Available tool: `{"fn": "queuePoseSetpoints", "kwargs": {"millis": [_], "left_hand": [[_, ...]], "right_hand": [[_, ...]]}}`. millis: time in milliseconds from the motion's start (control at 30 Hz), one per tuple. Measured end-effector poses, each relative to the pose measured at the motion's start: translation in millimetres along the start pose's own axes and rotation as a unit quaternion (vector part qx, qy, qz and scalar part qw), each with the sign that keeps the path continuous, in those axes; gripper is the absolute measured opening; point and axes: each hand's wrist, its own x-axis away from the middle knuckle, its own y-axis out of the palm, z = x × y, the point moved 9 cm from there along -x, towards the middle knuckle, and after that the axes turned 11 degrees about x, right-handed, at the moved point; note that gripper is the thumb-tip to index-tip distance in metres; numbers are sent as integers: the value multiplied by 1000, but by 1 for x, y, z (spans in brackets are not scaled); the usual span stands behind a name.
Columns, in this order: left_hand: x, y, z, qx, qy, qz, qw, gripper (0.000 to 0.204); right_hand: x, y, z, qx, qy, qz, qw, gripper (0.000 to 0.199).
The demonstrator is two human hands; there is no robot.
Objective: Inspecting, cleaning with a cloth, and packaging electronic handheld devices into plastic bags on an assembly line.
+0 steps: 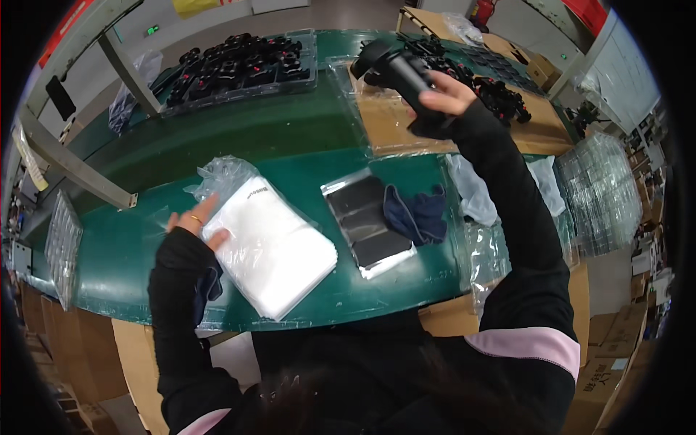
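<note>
Raised over the far right of the bench, my right hand (447,96) is closed round a black device (397,71) with a thick rounded body and a wider end; its exact kind is unclear. My left hand (197,221) rests with spread fingers at the left edge of a stack of white plastic bags (283,250). Crumpled clear plastic (230,172) lies at the top of that stack. To its right are a silver-edged sheet with dark panels (362,225) and a crumpled dark blue cloth (419,215).
A clear tray (308,81) of black devices stands at the back left of the green bench (391,301). More black parts (500,98) lie on cardboard (395,130) at the back right. Stacked clear plastic trays (602,196) stand far right, and a metal post (80,163) rises at left.
</note>
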Motion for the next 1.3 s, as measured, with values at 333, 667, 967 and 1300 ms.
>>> {"fn": "queuePoseSetpoints", "kwargs": {"millis": [333, 667, 967, 1300], "left_hand": [[68, 45, 71, 59, 134, -72, 987, 61], [161, -26, -220, 116, -350, 269, 890, 63], [142, -42, -237, -51, -438, 257, 860, 78], [134, -76, -225, 319, -135, 434, 832, 45]], "right_hand": [[-65, -58, 168, 578, 266, 230, 736, 42], [-40, 8, 112, 639, -116, 185, 737, 61], [84, 174, -52, 529, -232, -58, 815, 65], [159, 140, -62, 437, -150, -53, 885, 45]]}}
